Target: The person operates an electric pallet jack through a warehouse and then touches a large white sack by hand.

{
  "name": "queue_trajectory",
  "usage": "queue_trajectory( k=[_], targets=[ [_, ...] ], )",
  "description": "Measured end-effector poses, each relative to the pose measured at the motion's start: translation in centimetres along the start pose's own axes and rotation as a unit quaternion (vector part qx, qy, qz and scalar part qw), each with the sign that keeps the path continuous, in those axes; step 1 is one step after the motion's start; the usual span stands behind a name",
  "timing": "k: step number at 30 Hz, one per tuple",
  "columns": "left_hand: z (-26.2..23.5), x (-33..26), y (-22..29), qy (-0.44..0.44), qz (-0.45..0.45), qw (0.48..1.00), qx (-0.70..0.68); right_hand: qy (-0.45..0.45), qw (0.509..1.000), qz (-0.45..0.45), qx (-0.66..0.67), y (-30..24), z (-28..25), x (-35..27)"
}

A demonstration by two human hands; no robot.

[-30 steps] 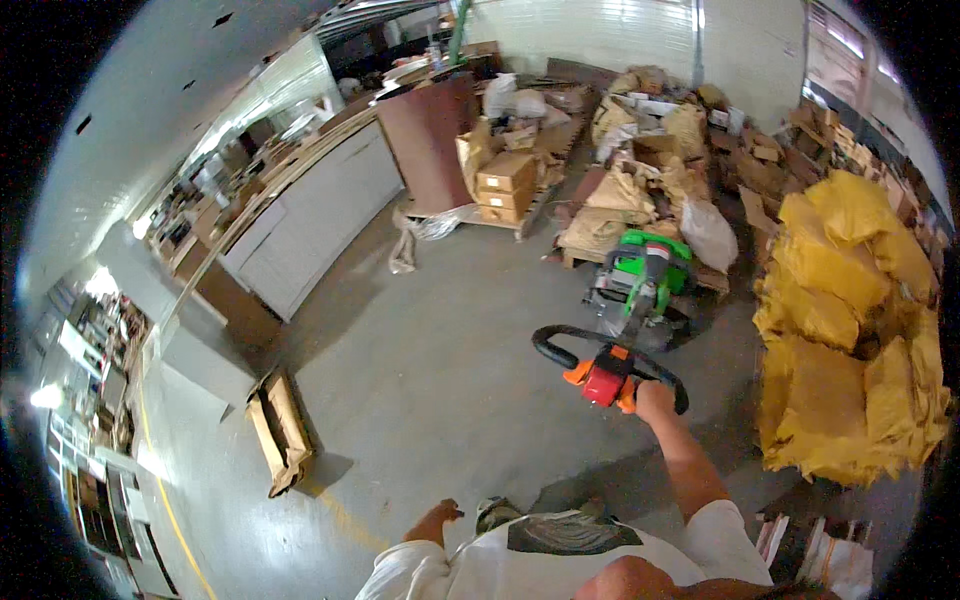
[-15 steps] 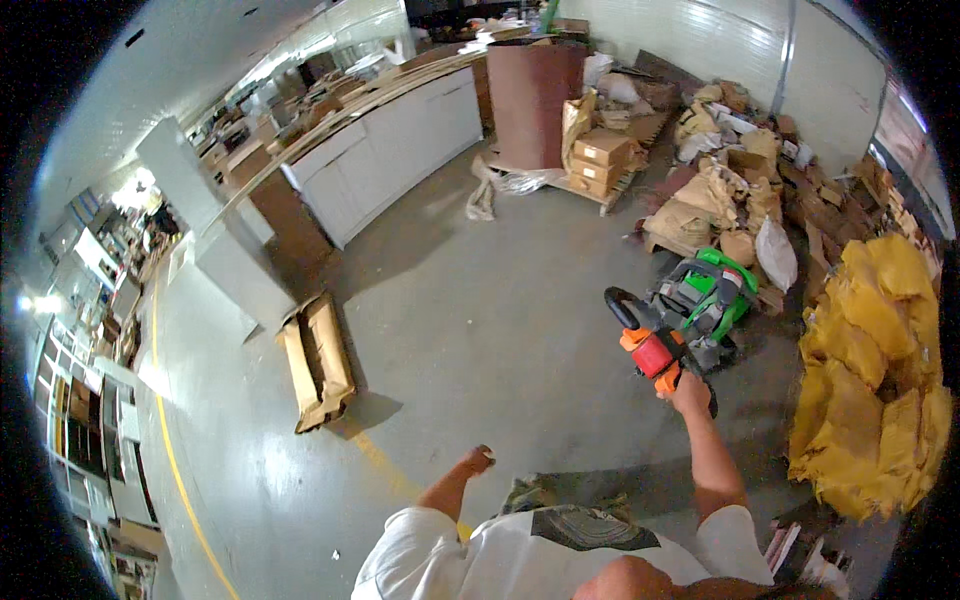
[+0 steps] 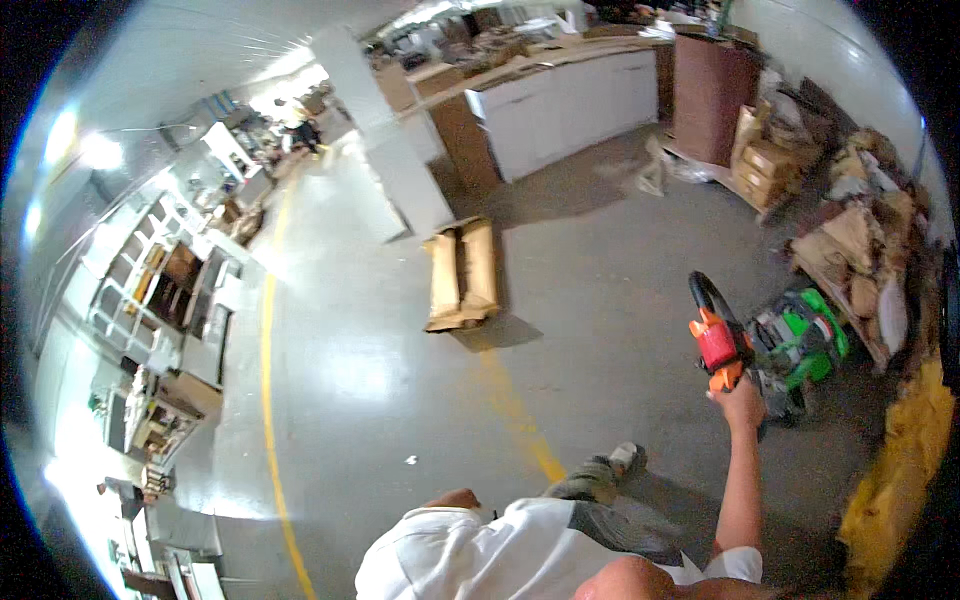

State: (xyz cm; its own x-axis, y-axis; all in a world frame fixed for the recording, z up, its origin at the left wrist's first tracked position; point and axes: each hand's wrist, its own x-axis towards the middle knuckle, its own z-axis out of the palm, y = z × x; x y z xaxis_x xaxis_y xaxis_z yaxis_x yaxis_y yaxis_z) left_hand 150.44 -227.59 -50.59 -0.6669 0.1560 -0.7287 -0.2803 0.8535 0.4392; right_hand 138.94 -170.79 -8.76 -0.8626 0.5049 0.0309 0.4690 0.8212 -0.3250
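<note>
My right hand [image 3: 742, 402] is closed round the control handle [image 3: 717, 345], which has a red middle, orange ends and a black loop. That handle belongs to a low green and black wheeled machine [image 3: 808, 335], perhaps an electric pallet truck, standing on the floor at my right. My right arm is stretched out to it. Of my left arm [image 3: 455, 498] only a short piece of skin shows beside the white shirt; the left hand itself is hidden. One shoe [image 3: 627, 458] shows in front of me.
A long open cardboard box [image 3: 463, 275] lies on the floor ahead. Behind it stand a pale pillar [image 3: 408, 180] and a white counter [image 3: 570, 112]. Sacks and debris [image 3: 860, 240] are heaped at right, with yellow bundles [image 3: 895, 480] nearer. Yellow lines [image 3: 268, 385] cross the floor.
The view has swung left, so the box and counter appear farther right. My left hand has dropped out of sight. My right hand keeps hold of the control handle.
</note>
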Motion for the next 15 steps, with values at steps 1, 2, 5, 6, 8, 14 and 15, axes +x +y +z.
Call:
queue_trajectory(
  k=[1, 2, 5, 6, 8, 14, 15],
  targets=[
    [-0.4, -0.8, -0.8, 0.003, 0.007, 1.0, -0.003, -0.023, 1.0, 0.001, 0.012, -1.5, 0.4, -2.0],
    [-1.1, -1.4, -0.7, 0.007, 0.017, 1.0, -0.005, -0.035, 0.999, -0.007, 0.021, -2.4, 1.1, -3.3],
    [-3.2, -0.8, 0.0, 0.031, 0.071, 0.997, 0.006, -0.069, 0.997, -0.01, 0.009, -5.7, 3.5, -9.5],
    [-3.0, 1.1, 3.9, 0.06, 0.125, 0.99, -0.007, -0.068, 0.997, -0.007, -0.029, -5.6, 1.1, -8.3],
    [-5.2, 1.5, 3.9, 0.11, 0.176, 0.978, 0.009, -0.096, 0.995, -0.017, -0.001, -9.8, 3.1, -14.3],
    [-9.7, -2.9, 15.5, 0.086, 0.329, 0.94, -0.029, -0.083, 0.995, -0.057, 0.004, -16.5, 6.5, -20.7],
    [-10.0, -3.3, 15.3, 0.09, 0.343, 0.935, -0.008, -0.083, 0.995, -0.063, 0.002, -17.6, 7.3, -21.9]
  ],
)
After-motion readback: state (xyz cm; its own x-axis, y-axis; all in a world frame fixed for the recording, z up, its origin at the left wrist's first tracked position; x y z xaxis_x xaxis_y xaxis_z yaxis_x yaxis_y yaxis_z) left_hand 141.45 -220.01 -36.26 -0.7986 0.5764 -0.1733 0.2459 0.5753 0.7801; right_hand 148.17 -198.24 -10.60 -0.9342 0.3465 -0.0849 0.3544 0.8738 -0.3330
